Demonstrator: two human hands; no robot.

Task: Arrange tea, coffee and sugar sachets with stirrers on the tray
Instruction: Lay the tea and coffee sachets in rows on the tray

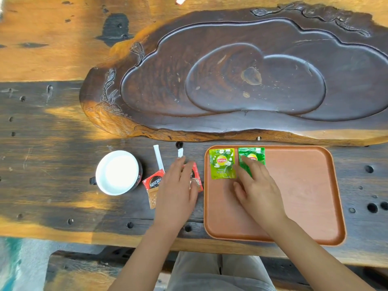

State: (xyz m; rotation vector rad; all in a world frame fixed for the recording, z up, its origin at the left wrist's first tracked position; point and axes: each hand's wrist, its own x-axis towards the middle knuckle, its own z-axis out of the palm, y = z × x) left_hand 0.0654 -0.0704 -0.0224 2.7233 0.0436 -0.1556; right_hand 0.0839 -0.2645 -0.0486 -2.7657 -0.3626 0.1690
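Observation:
An orange-brown tray (304, 196) lies on the dark wooden table. Two green Lipton tea sachets sit side by side in its far left corner: a light green one (222, 163) and a darker green one (253, 157). My right hand (257, 187) rests over the tray with its fingertips pressing on the darker sachet. My left hand (178, 192) lies flat on a red coffee sachet (196, 177) just left of the tray. Another red Nescafe sachet (154, 184) lies further left. A white wrapped stirrer (159, 157) and a small white sachet (180, 152) lie beyond them.
A white cup (118, 172) with a dark outside stands left of the sachets. A large carved dark wooden tea board (231, 127) fills the far side of the table. The table's front edge runs just below the tray.

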